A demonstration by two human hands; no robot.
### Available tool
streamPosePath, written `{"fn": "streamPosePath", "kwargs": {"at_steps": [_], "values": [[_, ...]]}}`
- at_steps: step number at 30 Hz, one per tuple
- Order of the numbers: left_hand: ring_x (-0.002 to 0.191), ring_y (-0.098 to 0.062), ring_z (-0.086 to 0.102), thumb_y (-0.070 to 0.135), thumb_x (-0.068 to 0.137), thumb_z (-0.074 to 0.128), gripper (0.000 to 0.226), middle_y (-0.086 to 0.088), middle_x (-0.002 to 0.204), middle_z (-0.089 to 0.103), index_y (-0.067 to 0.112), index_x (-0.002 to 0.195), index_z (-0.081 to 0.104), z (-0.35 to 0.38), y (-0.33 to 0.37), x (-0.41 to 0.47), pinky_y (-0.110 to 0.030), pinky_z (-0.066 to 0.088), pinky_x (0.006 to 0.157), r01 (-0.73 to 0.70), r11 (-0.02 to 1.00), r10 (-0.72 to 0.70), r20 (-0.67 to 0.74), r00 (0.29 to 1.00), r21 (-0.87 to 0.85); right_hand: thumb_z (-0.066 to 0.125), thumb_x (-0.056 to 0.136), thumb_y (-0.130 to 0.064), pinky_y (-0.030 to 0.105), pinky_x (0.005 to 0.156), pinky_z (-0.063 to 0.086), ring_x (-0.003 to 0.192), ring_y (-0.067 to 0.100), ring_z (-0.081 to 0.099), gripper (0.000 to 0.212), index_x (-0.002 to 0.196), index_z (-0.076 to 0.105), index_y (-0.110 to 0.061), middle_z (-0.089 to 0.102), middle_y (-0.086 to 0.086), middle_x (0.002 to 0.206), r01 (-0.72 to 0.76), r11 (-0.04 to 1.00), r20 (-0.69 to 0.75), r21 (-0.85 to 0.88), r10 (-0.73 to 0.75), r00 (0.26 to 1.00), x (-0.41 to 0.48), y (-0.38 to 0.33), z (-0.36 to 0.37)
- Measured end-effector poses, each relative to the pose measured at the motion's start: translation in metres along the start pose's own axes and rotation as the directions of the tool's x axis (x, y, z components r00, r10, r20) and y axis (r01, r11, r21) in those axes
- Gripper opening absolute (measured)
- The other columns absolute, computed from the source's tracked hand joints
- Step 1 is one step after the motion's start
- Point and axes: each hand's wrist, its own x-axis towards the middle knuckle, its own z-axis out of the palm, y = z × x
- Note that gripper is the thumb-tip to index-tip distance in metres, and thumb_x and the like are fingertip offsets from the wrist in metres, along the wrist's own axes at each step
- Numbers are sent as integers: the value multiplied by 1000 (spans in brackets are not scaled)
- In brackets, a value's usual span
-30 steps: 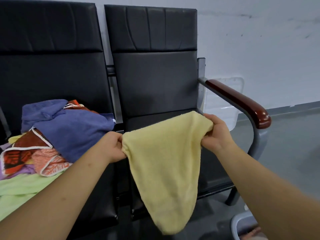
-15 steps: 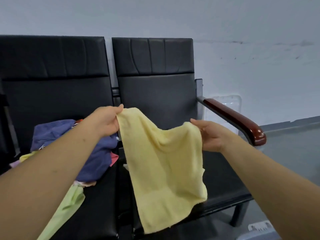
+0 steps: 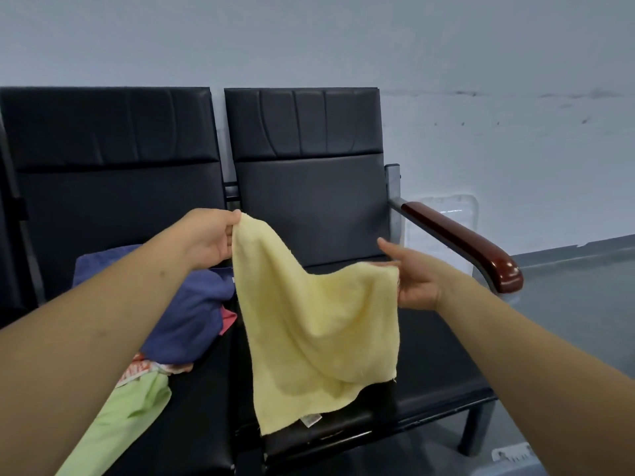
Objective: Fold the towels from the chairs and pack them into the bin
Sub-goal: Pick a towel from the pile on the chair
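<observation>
Unfurled now, yellow towel (image 3: pixel 309 321) sags rumpled — left hand (image 3: pixel 209 237), right hand (image 3: pixel 415 281) pinching corners.

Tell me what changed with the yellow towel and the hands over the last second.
The yellow towel, bunched into a hanging cone a second ago, is now spread into a sheet. The left hand rose with one corner; the right hand holds the other, lower. Both still grip it; the blue towel stays on the left chair.

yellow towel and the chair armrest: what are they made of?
The yellow towel looks like terry or microfibre cloth, matte: fuzzy nap, limp drape. The armrest seems lacquered wood, reddish-brown with glossy highlights; might be plastic.
</observation>
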Motion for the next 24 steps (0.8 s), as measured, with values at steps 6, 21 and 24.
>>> {"fn": "streamPosePath", "kwargs": {"at_steps": [6,21,24], "values": [[68,-14,72,-2,100,47,17,-9,85,72,-1,102,64,2,4,-7,-25,59,58,-48,998,42,130,991,40,61,94,-3,38,78,59,91,27,66,13,105,69,-1,70,16,103,174,831,-251,-528,-349,903,17,19,-2],[100,-21,67,10,91,69,9,-11,103,71,14,97,72,-31,49,19,-29,55,83,-389,904,402,-42,915,175,73,89,-12,22,63,58,94,23,70,11,100,74,-11,70,12,107,622,590,-167,-515,-780,603,-15,-116,-9],[98,-17,64,1,85,72,26,-9,107,70,16,106,72,-29,47,18,-20,49,81,-373,874,376,54,925,311,72,89,-11,25,65,58,92,24,68,8,97,73,-9,69,11,101,569,560,-173,-602,-787,592,-14,-118,-14]]}}
